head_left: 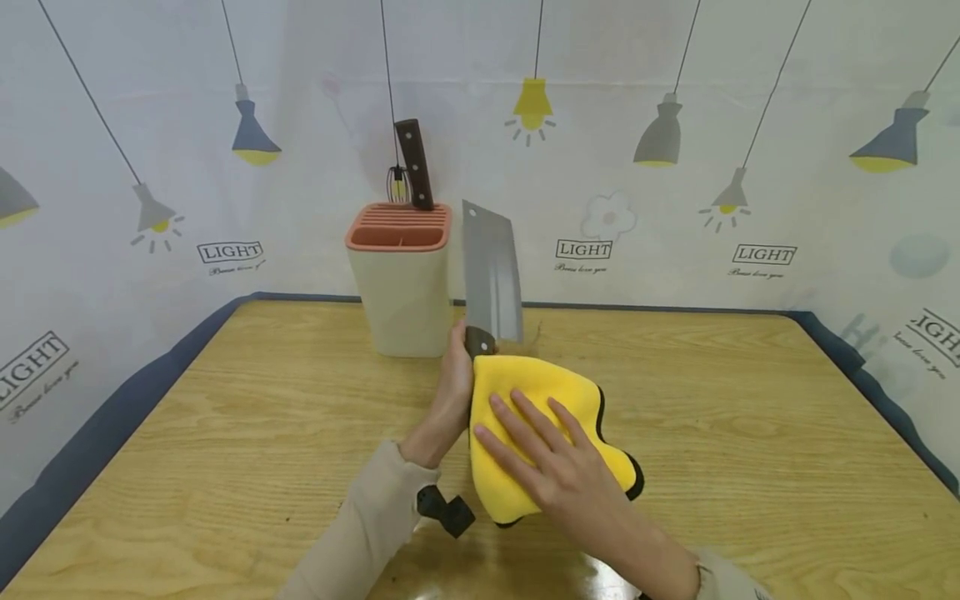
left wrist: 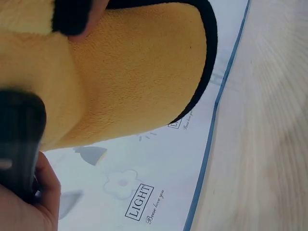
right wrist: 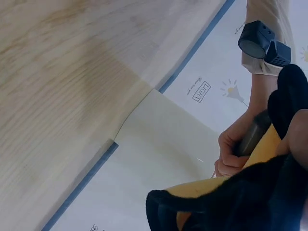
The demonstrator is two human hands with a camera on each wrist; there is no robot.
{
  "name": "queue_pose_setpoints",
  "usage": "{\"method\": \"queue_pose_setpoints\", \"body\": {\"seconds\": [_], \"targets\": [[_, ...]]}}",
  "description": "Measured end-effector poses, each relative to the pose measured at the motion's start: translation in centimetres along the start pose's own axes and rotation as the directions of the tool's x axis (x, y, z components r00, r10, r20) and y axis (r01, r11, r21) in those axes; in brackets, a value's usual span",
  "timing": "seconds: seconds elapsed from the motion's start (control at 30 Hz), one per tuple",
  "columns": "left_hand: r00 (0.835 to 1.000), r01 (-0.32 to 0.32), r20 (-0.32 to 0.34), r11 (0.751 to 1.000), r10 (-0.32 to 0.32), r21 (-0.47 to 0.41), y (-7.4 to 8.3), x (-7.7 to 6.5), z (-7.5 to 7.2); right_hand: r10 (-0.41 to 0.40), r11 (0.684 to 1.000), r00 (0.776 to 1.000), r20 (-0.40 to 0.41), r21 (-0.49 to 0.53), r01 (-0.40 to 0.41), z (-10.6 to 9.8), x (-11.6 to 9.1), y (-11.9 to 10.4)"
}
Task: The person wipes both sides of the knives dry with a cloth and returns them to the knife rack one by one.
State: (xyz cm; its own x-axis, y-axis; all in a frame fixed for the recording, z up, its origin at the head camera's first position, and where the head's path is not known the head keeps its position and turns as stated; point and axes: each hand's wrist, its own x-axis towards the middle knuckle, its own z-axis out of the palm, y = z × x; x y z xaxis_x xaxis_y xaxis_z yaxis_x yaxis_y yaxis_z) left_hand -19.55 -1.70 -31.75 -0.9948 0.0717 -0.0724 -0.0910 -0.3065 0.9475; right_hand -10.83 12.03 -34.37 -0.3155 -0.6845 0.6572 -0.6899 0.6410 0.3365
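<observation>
My left hand (head_left: pixel 450 387) grips a cleaver by its dark handle (head_left: pixel 480 342), the broad steel blade (head_left: pixel 491 267) pointing up and away. In the left wrist view the butt of the handle (left wrist: pixel 21 139) shows above my curled fingers. A yellow cloth (head_left: pixel 540 375) with black edging overlaps the lower handle in the head view. My right hand (head_left: pixel 562 467) lies over the cloth with long, spread fingers, its thumb hidden beneath. Skin of a digit (left wrist: pixel 98 17) shows at the cloth's black edge in the left wrist view, so thumb and fingers pinch the cloth between them.
Behind and left of the cleaver stands a white knife holder (head_left: pixel 405 300) with a coral slotted top. A dark-handled knife (head_left: pixel 416 162) sticks up from it. The wooden table (head_left: pixel 712 417) ends at a printed cloth backdrop (head_left: pixel 465 50). Each wrist wears gear, a black camera (head_left: pixel 446 510) on the left.
</observation>
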Motion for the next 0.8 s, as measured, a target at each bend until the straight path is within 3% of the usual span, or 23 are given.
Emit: {"method": "queue_pose_setpoints", "body": {"seconds": [0.17, 0.27, 0.43, 0.67, 0.8], "targets": [[0.998, 0.019, 0.059, 1.0, -0.018, -0.009, -0.1, 0.0, -0.1, -0.012, 1.0, 1.0, 0.022, -0.027, 0.013, -0.1, -0.1, 0.1], [0.999, -0.024, 0.05, 0.993, 0.019, 0.114, -0.2, 0.0, -0.4, -0.014, 0.999, 1.0, 0.012, -0.036, 0.015, -0.1, 0.0, 0.3], [0.999, -0.044, 0.023, 0.957, 0.039, 0.285, -0.3, 0.3, -0.7, 0.004, 0.999, 1.0, 0.007, -0.038, -0.003, -0.2, 0.0, 0.6], [0.993, -0.063, 0.116, 0.954, 0.03, 0.292, -0.5, 0.3, -0.9, 0.067, 0.997, 0.997, 0.036, -0.042, -0.066, -0.1, -0.4, 0.7], [0.994, -0.09, 0.092, 0.938, 0.062, 0.335, -0.6, 0.3, -1.0, 0.114, 0.993, 0.993, 0.025, -0.042, -0.113, -0.2, -0.4, 0.8]]}}
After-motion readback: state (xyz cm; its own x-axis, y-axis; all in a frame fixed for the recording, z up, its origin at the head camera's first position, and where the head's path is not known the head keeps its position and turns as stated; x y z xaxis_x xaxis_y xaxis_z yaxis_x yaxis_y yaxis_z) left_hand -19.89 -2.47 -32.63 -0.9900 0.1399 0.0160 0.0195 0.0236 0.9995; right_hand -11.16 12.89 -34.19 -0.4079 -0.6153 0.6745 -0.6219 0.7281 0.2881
